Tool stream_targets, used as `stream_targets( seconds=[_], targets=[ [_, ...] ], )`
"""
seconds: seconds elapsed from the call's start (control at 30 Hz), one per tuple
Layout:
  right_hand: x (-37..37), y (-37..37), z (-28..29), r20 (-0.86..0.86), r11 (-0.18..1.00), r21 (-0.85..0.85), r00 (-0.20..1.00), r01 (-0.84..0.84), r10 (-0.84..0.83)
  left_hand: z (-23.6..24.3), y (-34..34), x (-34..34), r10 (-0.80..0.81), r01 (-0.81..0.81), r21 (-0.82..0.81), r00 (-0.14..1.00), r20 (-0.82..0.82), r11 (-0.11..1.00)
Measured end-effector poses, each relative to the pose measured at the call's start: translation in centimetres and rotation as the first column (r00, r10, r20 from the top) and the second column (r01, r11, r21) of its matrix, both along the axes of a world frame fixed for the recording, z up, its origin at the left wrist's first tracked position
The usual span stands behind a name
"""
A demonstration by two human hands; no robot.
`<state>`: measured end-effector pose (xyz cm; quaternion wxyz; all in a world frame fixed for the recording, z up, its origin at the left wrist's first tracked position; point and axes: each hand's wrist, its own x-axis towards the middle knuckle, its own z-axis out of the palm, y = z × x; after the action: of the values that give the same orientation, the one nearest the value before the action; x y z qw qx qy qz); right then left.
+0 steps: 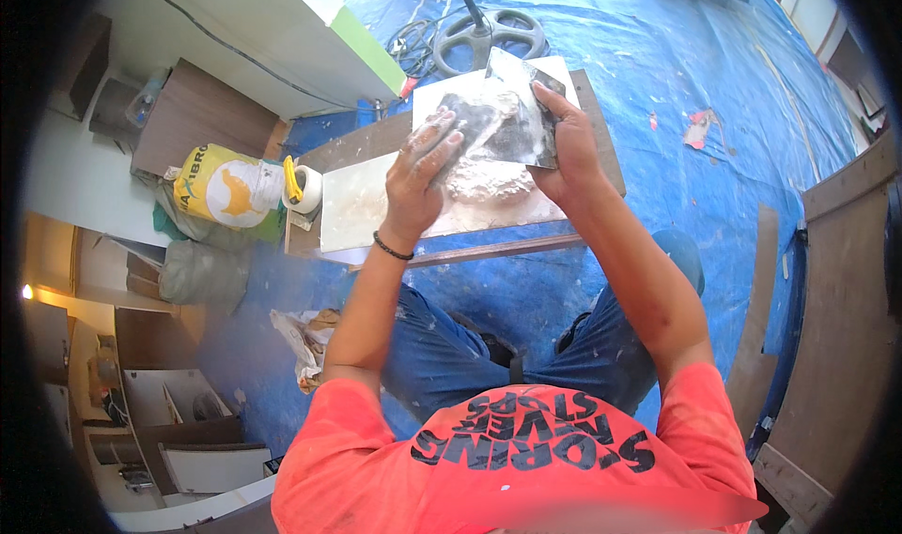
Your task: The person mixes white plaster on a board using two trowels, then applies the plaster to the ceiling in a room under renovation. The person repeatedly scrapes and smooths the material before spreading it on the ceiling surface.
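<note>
Both my hands are over a low bench topped with a white board point(352, 201). In my right hand point(571, 149) is a flat metal scraper blade point(537, 125), thumb lying along its face, with white paste smeared on it. My left hand point(420, 172), dusted white and wearing a dark bracelet at the wrist, grips a second dark flat scraper point(470, 125) by its edge. White paste also coats this blade, and the two blades meet or nearly meet. Just below them, a heap of wet white putty point(489, 185) sits on the board.
Left of the board stand a yellow-and-white sack point(230, 188) and a white tape roll point(305, 188). Beyond the bench is a grey wheel-shaped stand base point(490, 44) beside coiled cable. A blue tarp point(695, 215) covers the floor. Crumpled paper point(305, 346) lies near my left arm.
</note>
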<state>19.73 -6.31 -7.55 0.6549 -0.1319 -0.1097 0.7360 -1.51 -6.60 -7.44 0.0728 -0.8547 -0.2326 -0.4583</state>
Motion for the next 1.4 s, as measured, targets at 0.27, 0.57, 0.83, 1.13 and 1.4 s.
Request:
stream_targets(
  seconds=[0.27, 0.57, 0.83, 1.13, 1.4],
  targets=[
    [-0.9, 0.0, 0.1, 0.016, 0.982, -0.045, 0.983, 0.186, -0.185, 0.2, -1.0, 0.8, 0.345, 0.097, -0.464, 0.54, 0.768, 0.88],
    [-4.1, -1.2, -1.6, 0.069, 0.956, -0.063, 0.957, 0.286, -0.281, 2.7, -4.5, 8.1, 0.14, 0.435, -0.196, 0.159, 0.977, 0.879],
    [-2.4, -0.3, -0.9, 0.169, 0.837, 0.173, 0.822, 0.518, -0.544, 0.0, -4.9, 5.5, 0.138, 0.43, -0.512, 0.651, 0.746, 0.744],
    [2.2, 1.0, 0.4, -0.078, 0.893, 0.152, 0.906, 0.423, -0.416, 3.5, -3.0, 0.7, 0.304, -0.124, -0.513, 0.909, 0.285, 0.85],
    [-3.4, -1.2, -1.6, -0.001, 0.987, -0.032, 0.988, -0.157, 0.157, 4.6, 3.9, -1.2, 0.505, 0.629, -0.671, 0.462, 0.729, 0.392]
  ],
)
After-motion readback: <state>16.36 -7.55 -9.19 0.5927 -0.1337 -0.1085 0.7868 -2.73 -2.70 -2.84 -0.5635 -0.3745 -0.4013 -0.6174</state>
